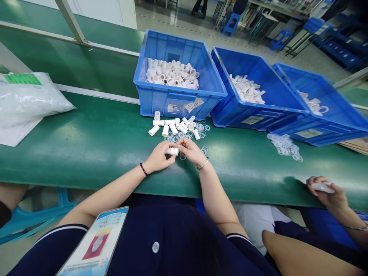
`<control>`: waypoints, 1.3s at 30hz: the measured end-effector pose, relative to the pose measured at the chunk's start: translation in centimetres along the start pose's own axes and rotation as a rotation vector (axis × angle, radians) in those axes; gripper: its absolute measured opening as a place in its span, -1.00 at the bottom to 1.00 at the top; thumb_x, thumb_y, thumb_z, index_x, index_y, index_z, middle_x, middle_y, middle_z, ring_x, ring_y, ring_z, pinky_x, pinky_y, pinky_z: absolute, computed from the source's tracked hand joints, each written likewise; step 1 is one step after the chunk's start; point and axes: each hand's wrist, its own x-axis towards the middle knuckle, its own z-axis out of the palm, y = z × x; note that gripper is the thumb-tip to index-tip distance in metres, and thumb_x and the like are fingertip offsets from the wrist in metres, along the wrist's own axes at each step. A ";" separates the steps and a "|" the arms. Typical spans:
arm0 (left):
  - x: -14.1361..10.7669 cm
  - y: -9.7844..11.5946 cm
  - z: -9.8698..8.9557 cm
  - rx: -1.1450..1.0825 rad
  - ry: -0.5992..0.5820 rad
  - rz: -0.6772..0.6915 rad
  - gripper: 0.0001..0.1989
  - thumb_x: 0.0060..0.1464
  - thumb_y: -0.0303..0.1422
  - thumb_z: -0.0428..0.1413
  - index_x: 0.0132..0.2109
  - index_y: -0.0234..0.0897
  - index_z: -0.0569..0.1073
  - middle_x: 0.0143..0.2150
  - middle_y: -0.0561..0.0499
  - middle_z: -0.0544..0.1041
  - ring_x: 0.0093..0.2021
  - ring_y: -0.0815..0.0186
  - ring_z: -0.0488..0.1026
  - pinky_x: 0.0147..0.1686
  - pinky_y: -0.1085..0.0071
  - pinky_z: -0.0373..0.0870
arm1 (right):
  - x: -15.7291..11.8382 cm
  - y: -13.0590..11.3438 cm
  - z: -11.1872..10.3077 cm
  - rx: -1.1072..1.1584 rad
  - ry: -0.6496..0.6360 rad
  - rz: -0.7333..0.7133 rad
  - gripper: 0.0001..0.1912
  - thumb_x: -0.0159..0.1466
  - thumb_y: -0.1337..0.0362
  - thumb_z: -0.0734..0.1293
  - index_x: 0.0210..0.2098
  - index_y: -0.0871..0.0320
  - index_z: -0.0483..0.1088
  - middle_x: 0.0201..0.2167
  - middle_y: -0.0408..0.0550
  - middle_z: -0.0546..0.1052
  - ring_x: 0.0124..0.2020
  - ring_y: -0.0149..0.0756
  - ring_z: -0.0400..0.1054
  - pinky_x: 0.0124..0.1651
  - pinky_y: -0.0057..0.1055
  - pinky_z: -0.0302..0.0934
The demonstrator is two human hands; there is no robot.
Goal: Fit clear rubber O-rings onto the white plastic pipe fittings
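Note:
My left hand [158, 157] is closed around a short white plastic pipe fitting [173, 151], which lies on its side above the green table [115, 134]. At the fitting's right end the fingertips of my right hand [191, 150] are pinched together. Whatever they hold is too small to make out. Just beyond my hands sits a loose pile of white fittings [173, 128], most lying down and one upright. Thin clear rings [202, 134] are scattered under and beside that pile, and a few rings lie by my right fingers.
A blue bin [181, 100] of white fittings stands behind the pile. Two more blue bins [247, 119] [319, 128] hold white parts. A ring heap [284, 146] lies at right. Nearby, a co-worker's hand [330, 193] grips a whitish piece. A plastic bag [31, 97] rests at left.

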 end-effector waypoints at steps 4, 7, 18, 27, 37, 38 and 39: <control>0.2 -0.1 -0.1 -0.186 0.021 -0.147 -0.76 0.02 -0.40 0.09 -0.11 -0.26 0.40 -0.15 -0.06 0.47 -0.15 0.22 0.40 -0.10 0.29 0.29 | -0.2 -0.1 0.0 0.134 0.047 -0.020 -0.66 0.20 -0.02 0.32 -0.31 0.13 0.27 -0.49 -0.24 0.30 -0.56 -0.49 0.15 -0.50 -0.50 0.11; 0.4 -0.6 0.0 -0.402 0.052 -0.310 -0.78 0.03 -0.35 0.11 -0.14 -0.29 0.40 -0.20 -0.02 0.46 -0.23 0.30 0.37 -0.19 0.37 0.28 | -0.6 -0.7 -0.1 0.060 0.057 -0.118 -0.69 0.21 0.01 0.34 -0.30 0.14 0.34 -0.40 -0.16 0.36 -0.43 -0.44 0.24 -0.37 -0.46 0.19; 1.0 -0.7 0.5 -1.091 0.118 -0.601 -0.82 -0.01 -0.36 0.17 -0.23 -0.33 0.40 -0.39 0.08 0.38 -0.44 0.47 0.28 -0.42 0.51 0.20 | -0.5 -1.0 1.0 -0.390 0.217 -0.449 -0.86 0.30 0.19 0.26 -0.31 0.10 0.38 -0.31 -0.04 0.33 -0.25 -0.27 0.26 -0.18 -0.29 0.25; 1.2 -0.9 0.2 -1.463 0.097 -0.680 -0.86 0.05 -0.39 0.15 -0.24 -0.32 0.35 -0.35 0.06 0.40 -0.44 0.48 0.34 -0.46 0.53 0.24 | 0.0 0.0 1.4 -0.546 0.377 -0.474 -0.86 0.32 0.21 0.25 -0.26 0.06 0.44 -0.28 -0.02 0.38 -0.17 -0.23 0.31 -0.09 -0.22 0.26; 1.3 -0.9 0.3 -1.553 0.035 -0.780 -0.75 0.25 -0.25 -0.02 -0.20 -0.38 0.41 -0.33 -0.02 0.42 -0.45 0.47 0.35 -0.48 0.53 0.30 | -0.2 -0.1 1.8 -0.517 0.352 -0.481 -0.86 0.33 0.24 0.23 -0.20 0.07 0.42 -0.24 0.00 0.41 -0.14 -0.23 0.34 -0.07 -0.22 0.30; 1.3 -0.9 0.3 -1.545 0.039 -0.781 -0.75 0.25 -0.25 -0.02 -0.20 -0.37 0.40 -0.34 -0.01 0.41 -0.45 0.47 0.35 -0.48 0.53 0.30 | -0.2 0.0 1.8 -0.520 0.347 -0.477 -0.86 0.33 0.24 0.23 -0.20 0.07 0.42 -0.23 0.01 0.42 -0.13 -0.23 0.34 -0.06 -0.21 0.30; 1.3 -0.9 0.3 -1.530 0.045 -0.772 -0.77 0.24 -0.25 -0.01 -0.18 -0.34 0.40 -0.34 0.01 0.41 -0.45 0.46 0.36 -0.49 0.53 0.31 | -0.2 0.0 1.9 -0.520 0.343 -0.478 -0.86 0.33 0.24 0.23 -0.19 0.06 0.42 -0.22 0.01 0.42 -0.12 -0.22 0.34 -0.05 -0.20 0.29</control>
